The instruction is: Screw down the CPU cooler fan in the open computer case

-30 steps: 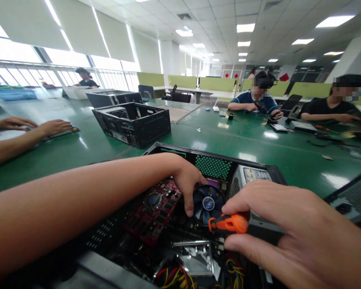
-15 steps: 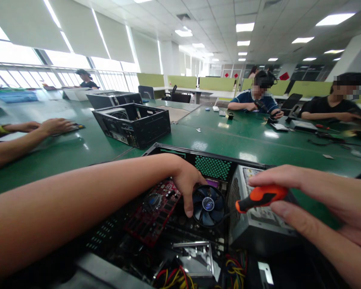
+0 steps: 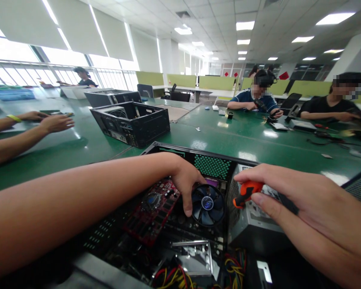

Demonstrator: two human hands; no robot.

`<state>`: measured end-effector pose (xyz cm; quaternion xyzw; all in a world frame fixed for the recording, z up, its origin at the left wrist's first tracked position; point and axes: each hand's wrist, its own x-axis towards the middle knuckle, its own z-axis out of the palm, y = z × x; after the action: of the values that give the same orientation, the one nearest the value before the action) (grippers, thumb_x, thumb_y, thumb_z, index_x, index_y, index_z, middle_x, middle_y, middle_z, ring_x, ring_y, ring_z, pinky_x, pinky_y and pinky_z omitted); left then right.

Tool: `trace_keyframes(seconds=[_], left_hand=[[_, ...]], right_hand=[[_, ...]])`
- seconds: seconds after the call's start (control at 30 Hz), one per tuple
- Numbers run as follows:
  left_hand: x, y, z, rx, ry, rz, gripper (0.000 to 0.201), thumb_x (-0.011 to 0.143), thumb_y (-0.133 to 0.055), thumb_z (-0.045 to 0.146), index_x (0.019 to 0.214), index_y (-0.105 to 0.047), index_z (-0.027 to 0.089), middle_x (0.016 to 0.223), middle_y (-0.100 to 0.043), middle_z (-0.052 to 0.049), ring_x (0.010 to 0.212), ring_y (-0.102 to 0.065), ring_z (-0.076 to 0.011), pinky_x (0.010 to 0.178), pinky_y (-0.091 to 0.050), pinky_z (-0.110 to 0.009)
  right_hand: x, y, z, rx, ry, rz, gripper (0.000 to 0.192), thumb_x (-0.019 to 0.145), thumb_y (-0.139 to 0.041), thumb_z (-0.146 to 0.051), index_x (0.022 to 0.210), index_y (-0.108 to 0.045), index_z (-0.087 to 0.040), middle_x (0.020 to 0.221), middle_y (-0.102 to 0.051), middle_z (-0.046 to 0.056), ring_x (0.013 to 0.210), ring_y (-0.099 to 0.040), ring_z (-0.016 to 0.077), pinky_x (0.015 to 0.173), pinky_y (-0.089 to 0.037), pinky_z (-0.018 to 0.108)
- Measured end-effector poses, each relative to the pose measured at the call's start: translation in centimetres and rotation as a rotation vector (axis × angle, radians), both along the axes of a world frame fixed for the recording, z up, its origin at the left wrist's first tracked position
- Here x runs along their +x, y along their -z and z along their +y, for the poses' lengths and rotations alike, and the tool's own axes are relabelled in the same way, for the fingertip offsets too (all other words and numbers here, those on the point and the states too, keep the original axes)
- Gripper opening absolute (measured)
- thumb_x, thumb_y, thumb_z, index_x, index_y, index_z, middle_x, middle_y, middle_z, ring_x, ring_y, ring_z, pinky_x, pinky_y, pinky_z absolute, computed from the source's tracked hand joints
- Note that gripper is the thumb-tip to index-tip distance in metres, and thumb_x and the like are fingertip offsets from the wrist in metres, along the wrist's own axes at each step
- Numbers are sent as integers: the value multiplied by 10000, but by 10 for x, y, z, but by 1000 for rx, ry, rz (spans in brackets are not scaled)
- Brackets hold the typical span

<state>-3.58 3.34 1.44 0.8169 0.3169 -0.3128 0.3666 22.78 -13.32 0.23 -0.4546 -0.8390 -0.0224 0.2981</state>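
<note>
My left hand (image 3: 185,180) reaches into an open computer case (image 3: 198,152) and grips the left rim of a round black CPU fan (image 3: 208,205); its thumb shows in front, while the other fingers are mostly hidden behind. My right hand (image 3: 289,196) pinches an orange-and-black screwdriver (image 3: 247,193) between thumb and fingers, above the metal power supply (image 3: 255,222). The screwdriver's shaft and tip are hard to make out. A red graphics card (image 3: 155,212) lies left of the fan. Nearer to me are a shiny metal bracket (image 3: 195,257) and coloured cables (image 3: 234,267).
Two more computer cases (image 3: 135,124) stand farther back on the green table (image 3: 192,136). Another person's hands (image 3: 52,122) work at the left. Several people sit around the table, two of them at the right among loose parts and cables (image 3: 325,142).
My right hand has moved left with the screwdriver and turned it, so its handle now points more toward me. My left hand stays on the fan. The co-worker's hands at left have shifted.
</note>
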Motion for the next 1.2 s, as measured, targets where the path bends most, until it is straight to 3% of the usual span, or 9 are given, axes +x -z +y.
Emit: trace_keyframes(seconds=[0.13, 0.27, 0.5, 0.6, 0.87, 1.07, 1.2], left_hand=[[2, -1, -1, -3, 4, -5, 954, 544, -1000, 322, 1450, -716, 222, 1361, -816, -30, 1252, -760, -311, 1096, -580, -339], [3, -2, -2, -27, 3, -14, 957, 538, -1002, 329, 1446, -718, 222, 1374, -811, -27, 1259, -756, -313, 1088, -585, -337], [2, -3, -2, -18, 7, -5, 968, 535, -1004, 329, 1452, -717, 211, 1354, -819, -33, 1247, -760, -313, 1070, -592, -332], [2, -3, -2, -11, -7, -20, 967, 525, -1008, 328, 1442, -726, 211, 1353, -820, -35, 1233, -766, -307, 1077, -584, -319], [3, 0, -1, -13, 11, -29, 937, 531, -1000, 365, 1421, -731, 251, 1368, -814, -14, 1263, -753, -314, 1103, -574, -347], [3, 0, -1, -22, 7, -36, 946, 520, -1002, 370, 1420, -736, 250, 1378, -809, -25, 1256, -751, -326, 1122, -557, -357], [3, -1, -3, -14, 8, -30, 960, 522, -1000, 389, 1432, -730, 252, 1366, -814, -26, 1247, -753, -325, 1107, -562, -352]], right_hand=[[11, 4, -2, -6, 0, -12, 366, 995, -664, -385, 1330, -793, -314, 1050, -869, 77, 986, -827, 338, 850, -687, 453], [-5, -11, 1, -18, -19, -29, 361, 1021, -641, -348, 1353, -777, -304, 1081, -868, 79, 992, -830, 325, 839, -690, 439], [-30, -28, 3, 47, -95, -96, 310, 1121, -503, -222, 1363, -669, -322, 1127, -841, -21, 976, -825, 121, 819, -647, 215], [-28, -26, 3, 54, -101, -99, 312, 1118, -511, -224, 1374, -650, -336, 1132, -834, -46, 1016, -821, 95, 834, -633, 179], [-29, -28, 3, 39, -92, -61, 329, 1102, -503, -215, 1321, -739, -284, 1194, -865, 15, 1043, -844, 183, 873, -685, 300], [-30, -30, 5, -12, -105, -62, 356, 1102, -494, -224, 1334, -758, -282, 1196, -865, 58, 1036, -848, 228, 806, -694, 325], [-24, -22, 5, -12, -70, -37, 347, 1048, -617, -301, 1356, -775, -286, 1147, -871, 85, 1040, -839, 289, 864, -697, 404]])
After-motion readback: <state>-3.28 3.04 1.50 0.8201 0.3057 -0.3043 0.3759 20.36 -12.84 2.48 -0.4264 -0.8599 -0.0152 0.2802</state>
